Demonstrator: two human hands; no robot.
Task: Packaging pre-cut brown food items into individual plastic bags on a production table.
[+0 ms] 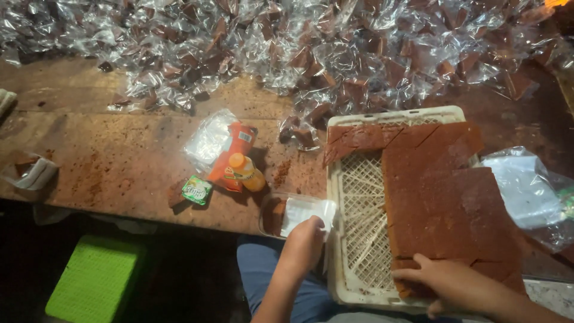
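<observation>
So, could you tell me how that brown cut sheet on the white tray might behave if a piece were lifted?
The brown sheet is thin and flat, so a piece would probably flop and be light. Cut lines suggest it separates there and may tear. Crumbs on the wooden table hint it sheds bits. The right hand rests on its near edge.

table [119, 161] is worn, stained wood, pretty rough and matt. the crate [359, 197] looks like cream plastic lattice, dull finish. the brown slab [442, 197] on it is matt and slightly grainy. glossy crinkly clear plastic on the wrapped pile [311, 42]. the left hand [305, 242] touches thin clear wrappers [308, 210], shiny. green stool [95, 278] is woven-textured plastic.
</observation>
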